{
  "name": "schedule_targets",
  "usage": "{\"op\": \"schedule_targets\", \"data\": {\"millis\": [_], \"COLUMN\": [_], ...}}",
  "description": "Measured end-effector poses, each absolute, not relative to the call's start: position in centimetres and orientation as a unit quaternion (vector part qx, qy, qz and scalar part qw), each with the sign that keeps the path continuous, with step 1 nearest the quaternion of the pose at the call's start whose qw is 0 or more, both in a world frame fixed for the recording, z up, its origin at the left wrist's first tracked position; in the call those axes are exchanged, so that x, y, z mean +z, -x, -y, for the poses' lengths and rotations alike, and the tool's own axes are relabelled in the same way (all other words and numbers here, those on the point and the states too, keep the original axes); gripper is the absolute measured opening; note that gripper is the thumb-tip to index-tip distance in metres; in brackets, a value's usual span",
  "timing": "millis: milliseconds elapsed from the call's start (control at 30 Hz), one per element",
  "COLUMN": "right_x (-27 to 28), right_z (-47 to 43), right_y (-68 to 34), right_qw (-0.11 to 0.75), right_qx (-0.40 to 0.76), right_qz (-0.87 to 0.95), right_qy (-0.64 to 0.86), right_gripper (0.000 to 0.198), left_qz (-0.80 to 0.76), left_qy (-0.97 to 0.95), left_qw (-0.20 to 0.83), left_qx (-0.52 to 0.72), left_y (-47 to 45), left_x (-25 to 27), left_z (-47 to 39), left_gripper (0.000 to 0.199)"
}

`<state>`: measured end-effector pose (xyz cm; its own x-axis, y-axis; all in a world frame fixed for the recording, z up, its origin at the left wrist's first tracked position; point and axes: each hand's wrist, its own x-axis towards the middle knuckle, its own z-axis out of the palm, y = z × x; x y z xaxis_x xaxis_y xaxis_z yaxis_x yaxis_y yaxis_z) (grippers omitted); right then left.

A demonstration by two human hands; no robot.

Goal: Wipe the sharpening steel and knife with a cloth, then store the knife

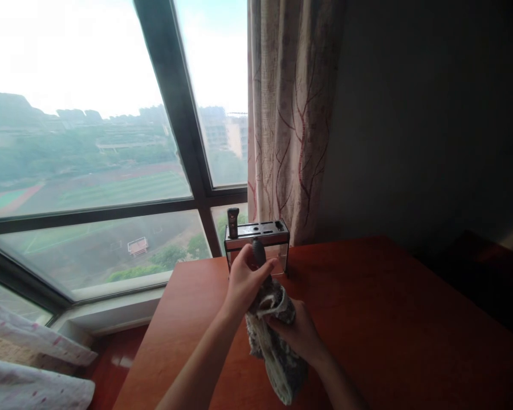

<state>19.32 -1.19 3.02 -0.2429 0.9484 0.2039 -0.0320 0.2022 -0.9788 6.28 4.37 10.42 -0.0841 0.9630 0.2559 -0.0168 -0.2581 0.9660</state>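
My left hand [243, 279] is closed around a dark-handled tool [259, 251], whose rounded, ribbed grip points up and away from me. The tool's lower part runs into a grey-and-white cloth [277, 364], so its kind cannot be made out. My right hand [297, 330] grips that cloth from the right, just below my left hand. The cloth is bunched at the top around the tool, and its loose end hangs down over the table. Just beyond my hands stands a slotted knife rack [260, 229] with a metallic top and dark frame. A black handle [233, 222] sticks up from its left end.
The reddish-brown wooden table [367, 319] stretches beneath my hands and off to the right. A large window [111, 142] with dark frames is at the left. A patterned curtain [290, 114] hangs behind the rack, and a pale curtain [29, 364] is at lower left.
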Motion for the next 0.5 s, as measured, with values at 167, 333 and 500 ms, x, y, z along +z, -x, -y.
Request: {"op": "schedule_targets", "data": {"millis": [167, 333, 500], "right_x": [3.7, 3.9, 3.3], "right_z": [0.8, 1.0, 1.6], "right_y": [-19.6, -20.4, -20.3], "right_qw": [0.488, 0.479, 0.479], "right_qx": [0.534, 0.577, 0.582], "right_qz": [0.589, 0.567, 0.558], "right_qy": [0.359, 0.34, 0.348], "right_gripper": [0.033, 0.032, 0.032], "left_qz": [-0.411, -0.34, -0.39], "left_qy": [-0.541, -0.472, -0.464], "left_qw": [0.489, 0.644, 0.572], "left_qx": [0.547, 0.497, 0.553], "left_y": [-6.2, -4.7, -4.4], "left_x": [11.2, 12.0, 11.6], "left_z": [-3.1, -2.7, -3.8], "left_gripper": [0.025, 0.038, 0.033]}}
